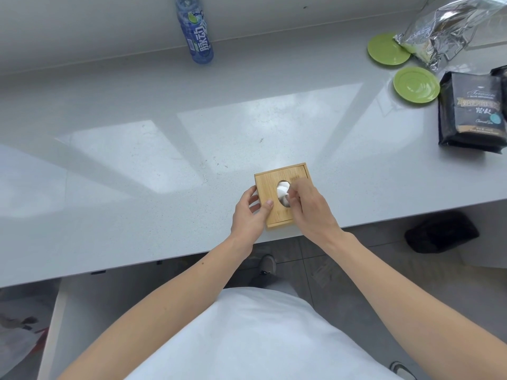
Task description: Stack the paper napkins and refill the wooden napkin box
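Standing at the near edge of a pale grey desk [164,160], a person in a white shirt works with both hands on a wooden napkin box [274,180] that sits flat on the surface close to the front edge. The left hand [248,213] grips the box's left side, its thumb laid across the lid and its fingers curled against the side wall. The right hand [310,207] rests over the right half of the lid, fingertips pinched on a white paper napkin [282,191] that pokes up, crumpled, through the oval opening in the lid. At the far edge of the desk, well apart from the box, a blue drink bottle [195,31] stands against the back wall. Off to the right, two green saucers [415,83] lie side by side near a crinkled silver foil bag [450,31], which overlaps the farther saucer, and a black packet with gold lettering [472,108] lies just beside the nearer one. Below the desk edge, a grey tiled floor, one shoe and a dark object are visible.
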